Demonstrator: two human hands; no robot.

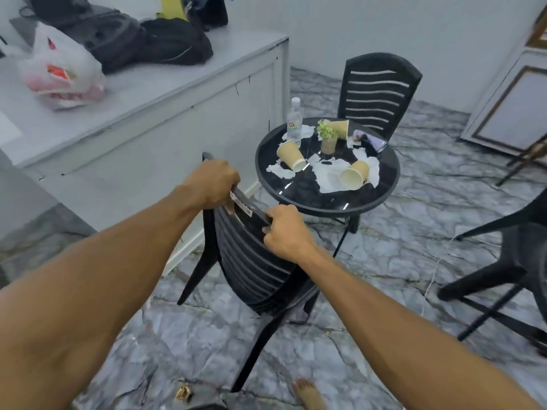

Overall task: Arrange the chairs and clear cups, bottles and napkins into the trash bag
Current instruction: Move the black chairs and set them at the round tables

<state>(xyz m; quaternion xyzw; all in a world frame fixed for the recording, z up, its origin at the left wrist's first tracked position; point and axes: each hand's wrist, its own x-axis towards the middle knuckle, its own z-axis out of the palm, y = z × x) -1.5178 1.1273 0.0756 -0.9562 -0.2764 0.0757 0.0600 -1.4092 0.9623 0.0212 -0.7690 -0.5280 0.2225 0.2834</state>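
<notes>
A black plastic chair (251, 261) stands tilted in front of me. My left hand (211, 183) grips the top edge of its backrest, and my right hand (285, 232) grips the same edge further right. Beyond it a round black glass table (313, 196) carries three tipped paper cups, among them one cup (291, 155) at the left and another cup (353, 174) at the right, a clear water bottle (294, 122), crumpled white napkins (328, 176) and a small potted plant (327, 137). A second black chair (376, 93) stands upright behind the table.
A third black chair (503, 261) lies tipped over at the right. A grey counter (165, 93) at the left holds dark bags (133, 39) and a white plastic bag (59, 69). Framed panels (515, 108) lean on the far right wall. My bare foot (309, 395) and a wrapper (183, 392) are on the marble floor.
</notes>
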